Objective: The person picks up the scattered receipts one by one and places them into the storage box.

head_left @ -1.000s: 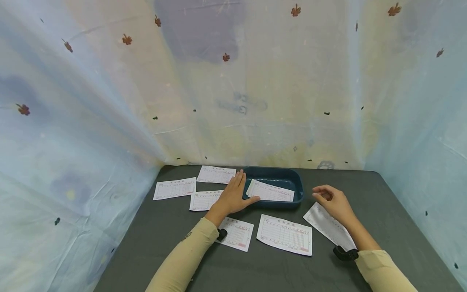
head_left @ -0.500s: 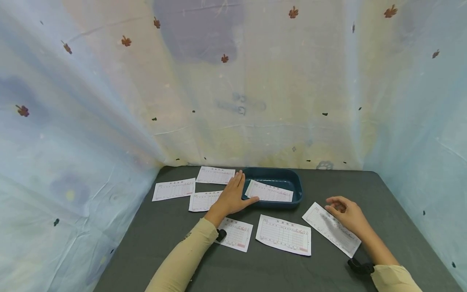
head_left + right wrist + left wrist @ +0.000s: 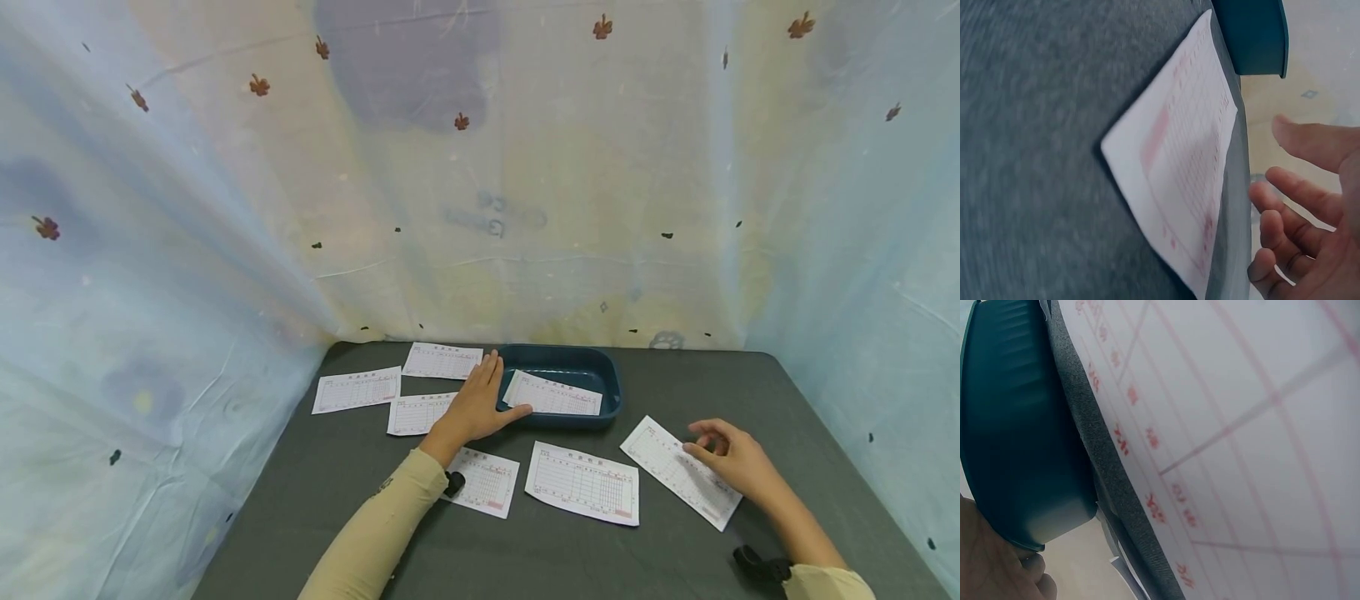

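Right grip (image 3: 738,467) moved rightward; patterned cloth (image 3: 555,167) backs grey table (image 3: 570,560).

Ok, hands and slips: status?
Left hand against tray. Right hand holding nothing, above rightmost slip. Paper lying in tray. Left wrist partly hiding front-left slip.

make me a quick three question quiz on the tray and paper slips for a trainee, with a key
1. Which hand is at the blue tray: a) left, b) right?
2. True or false: the right hand grips nothing.
3. Fill in: printed slips lie in the tray and on the ____.

Key: 1 a, the left hand; 2 true, no slip is between its thumb and fingers; 3 table.
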{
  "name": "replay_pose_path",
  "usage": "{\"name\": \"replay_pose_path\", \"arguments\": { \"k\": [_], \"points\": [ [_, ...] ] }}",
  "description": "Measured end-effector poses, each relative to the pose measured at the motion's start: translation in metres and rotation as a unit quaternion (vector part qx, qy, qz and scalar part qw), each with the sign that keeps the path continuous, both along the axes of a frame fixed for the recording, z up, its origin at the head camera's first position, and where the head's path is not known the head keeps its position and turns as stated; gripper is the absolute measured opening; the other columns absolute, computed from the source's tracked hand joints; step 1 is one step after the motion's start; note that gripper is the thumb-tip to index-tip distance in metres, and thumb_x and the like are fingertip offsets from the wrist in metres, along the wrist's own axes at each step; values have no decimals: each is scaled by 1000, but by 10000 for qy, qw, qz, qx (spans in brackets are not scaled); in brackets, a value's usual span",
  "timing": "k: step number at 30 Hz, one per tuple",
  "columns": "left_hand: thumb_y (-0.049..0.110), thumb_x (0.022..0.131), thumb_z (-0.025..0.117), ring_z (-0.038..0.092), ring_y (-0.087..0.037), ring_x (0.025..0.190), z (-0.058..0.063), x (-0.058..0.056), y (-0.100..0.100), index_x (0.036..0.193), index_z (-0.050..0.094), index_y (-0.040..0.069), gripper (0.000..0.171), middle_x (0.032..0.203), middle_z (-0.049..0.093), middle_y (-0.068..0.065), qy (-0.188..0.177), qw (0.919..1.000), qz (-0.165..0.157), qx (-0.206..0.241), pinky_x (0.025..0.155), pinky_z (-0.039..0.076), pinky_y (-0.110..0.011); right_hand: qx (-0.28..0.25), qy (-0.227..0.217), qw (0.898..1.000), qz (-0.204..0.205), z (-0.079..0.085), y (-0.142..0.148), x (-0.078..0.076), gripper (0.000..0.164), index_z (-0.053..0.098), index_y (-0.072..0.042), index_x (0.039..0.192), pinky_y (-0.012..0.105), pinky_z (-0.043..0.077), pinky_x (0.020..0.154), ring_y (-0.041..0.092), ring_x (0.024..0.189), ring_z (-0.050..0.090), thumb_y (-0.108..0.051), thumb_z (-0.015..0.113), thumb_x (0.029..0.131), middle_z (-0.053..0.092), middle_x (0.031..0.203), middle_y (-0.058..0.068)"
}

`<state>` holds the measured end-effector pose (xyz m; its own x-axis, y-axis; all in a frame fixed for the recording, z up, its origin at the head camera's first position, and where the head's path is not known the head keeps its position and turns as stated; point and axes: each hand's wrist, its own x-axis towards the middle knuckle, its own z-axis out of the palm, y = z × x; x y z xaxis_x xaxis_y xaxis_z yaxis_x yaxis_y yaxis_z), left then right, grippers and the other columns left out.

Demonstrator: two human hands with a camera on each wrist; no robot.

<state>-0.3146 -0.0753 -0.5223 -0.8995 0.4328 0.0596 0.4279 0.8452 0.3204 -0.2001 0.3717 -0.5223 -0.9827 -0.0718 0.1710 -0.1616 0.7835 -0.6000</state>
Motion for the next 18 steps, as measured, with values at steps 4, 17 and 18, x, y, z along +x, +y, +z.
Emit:
{"name": "replay_pose_path", "arguments": {
  "k": [4,17,18],
  "points": [
    [86,97,46,1,-29,167,-1,-1,0,172,10,1,119,181,0,-12,5,10000,8,-15,135,8,-48,50,-102,9999,15,2,6,3,43,70,4,125,28,40,57,9,68,48,-22,85,94,65,95,5],
    [86,97,46,0,-29,167,0,1,-1,172,8,1,118,181,-1,-13,5,10000,-43,-15,135,8,-48,253,-366,9986,293,-7,26,13,48,68,6,116,28,44,68,12,82,50,-20,93,85,61,97,7],
    [86,97,46,-1,-29,167,0,1,-1,172,8,2,118,181,-2,-13,-9,10000,-45,-10,135,7,-47,293,-414,9983,291,-7,27,14,49,67,6,116,29,44,69,14,84,50,-21,93,84,61,98,8]
  ]
}}
